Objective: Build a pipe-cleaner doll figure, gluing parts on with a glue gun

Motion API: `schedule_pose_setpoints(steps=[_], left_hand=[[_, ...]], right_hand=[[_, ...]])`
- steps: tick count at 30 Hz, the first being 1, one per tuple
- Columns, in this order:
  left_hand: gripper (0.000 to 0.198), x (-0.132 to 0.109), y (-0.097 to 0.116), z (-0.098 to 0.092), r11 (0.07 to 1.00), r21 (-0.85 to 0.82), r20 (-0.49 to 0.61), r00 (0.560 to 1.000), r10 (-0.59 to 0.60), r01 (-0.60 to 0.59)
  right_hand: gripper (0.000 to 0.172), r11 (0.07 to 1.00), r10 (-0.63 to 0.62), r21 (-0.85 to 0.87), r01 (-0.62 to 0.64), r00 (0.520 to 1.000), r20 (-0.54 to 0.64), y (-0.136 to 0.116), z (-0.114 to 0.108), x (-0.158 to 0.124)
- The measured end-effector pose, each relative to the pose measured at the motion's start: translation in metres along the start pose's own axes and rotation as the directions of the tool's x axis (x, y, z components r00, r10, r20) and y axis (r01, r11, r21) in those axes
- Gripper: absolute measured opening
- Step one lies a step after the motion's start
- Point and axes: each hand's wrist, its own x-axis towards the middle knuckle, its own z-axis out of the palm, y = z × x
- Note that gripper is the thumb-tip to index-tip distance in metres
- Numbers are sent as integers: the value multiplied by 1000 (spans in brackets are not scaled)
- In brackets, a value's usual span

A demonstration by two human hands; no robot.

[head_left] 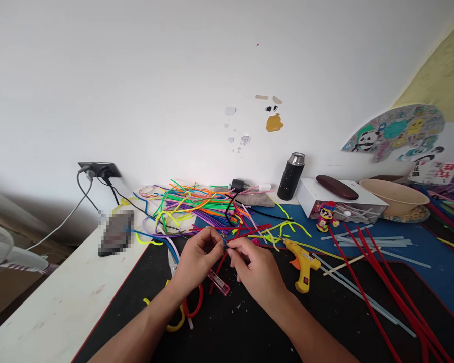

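Note:
My left hand (202,254) and my right hand (253,259) meet over the black mat (227,338), thumbs and index fingers pinched together. Between the fingertips shows a small bit of blue pipe cleaner (225,243); most of it is hidden by the fingers. Beneath my left wrist lie scissors, with a red handle loop (200,302) showing. A small pink labelled packet (220,283) rests on the mat between my forearms. Right of my right hand, a yellow glue gun (303,264) lies on its side.
Behind my hands spreads a heap of coloured pipe cleaners (196,206). A black flask (291,176), a white drawer box (306,196) and a small figure (327,217) stand at the back. Red pipe cleaners (393,287) and clear glue sticks (378,302) lie at the right.

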Motion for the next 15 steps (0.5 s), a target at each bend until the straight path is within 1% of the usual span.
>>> schedule_pose_setpoints(steps=[15], left_hand=[[19, 1, -1, 0, 1000, -11, 9, 1000, -11, 11]], right_hand=[[19, 1000, -14, -1, 14, 1000, -15, -1, -1, 0]])
